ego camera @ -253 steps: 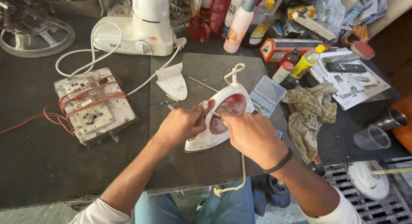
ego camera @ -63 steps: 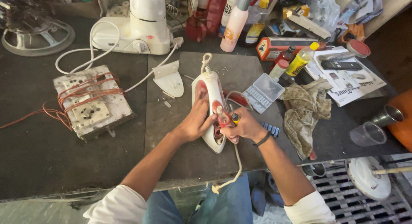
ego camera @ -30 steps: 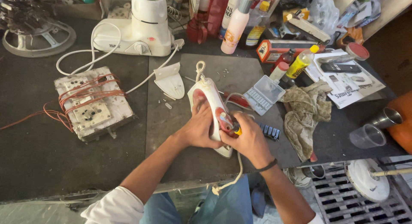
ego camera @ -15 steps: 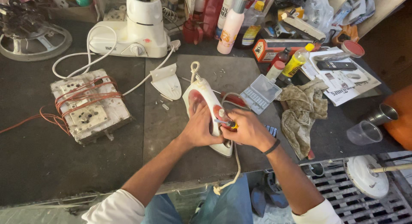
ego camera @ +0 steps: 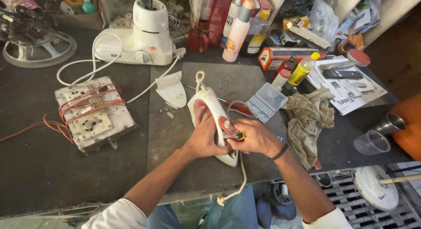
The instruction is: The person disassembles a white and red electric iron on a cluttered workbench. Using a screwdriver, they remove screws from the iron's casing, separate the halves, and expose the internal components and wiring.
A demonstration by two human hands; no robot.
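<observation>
A white and red clothes iron (ego camera: 209, 107) stands on its side on the dark mat (ego camera: 175, 132) in the middle of the workbench. My left hand (ego camera: 202, 136) grips its body from the left, fingers inside the handle opening. My right hand (ego camera: 254, 137) holds a small screwdriver with a yellow and black handle (ego camera: 237, 135), its tip against the iron's red dial area. The iron's cream cord (ego camera: 240, 176) hangs over the front edge of the bench.
A white iron cover piece (ego camera: 172, 89) lies on the mat's far left. A wired switchboard (ego camera: 91, 112) sits left, a white mixer base (ego camera: 142, 38) behind. A clear screw box (ego camera: 265, 102), rag (ego camera: 310, 121), bottles (ego camera: 239, 29), plastic cup (ego camera: 372, 142) and papers crowd the right.
The iron was turned from lying flat to standing on its side. My right hand took up the screwdriver and now presses it at the iron's rear; the hands shifted only slightly in the last second.
</observation>
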